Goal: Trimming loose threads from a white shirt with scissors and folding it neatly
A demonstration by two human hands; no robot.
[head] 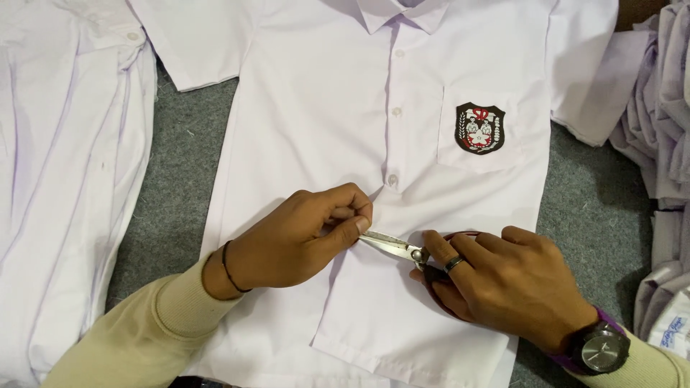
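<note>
Two bare hands meet over a smooth white shirt (pixel 345 108) spread flat on grey felt-like cloth (pixel 172 194), with another white garment (pixel 65 179) at the left edge. The left hand (pixel 295 241) pinches the shirt's button placket just under the lowest closed button (pixel 392 179), fingers tight on the fabric, and the right hand (pixel 503 280) grips small metal scissors (pixel 392 246) whose blades point at that pinch. On the chest pocket (pixel 480 129) sits a dark shield badge (pixel 479 128), and crumpled pale garments (pixel 665 108) pile at the right edge.
</note>
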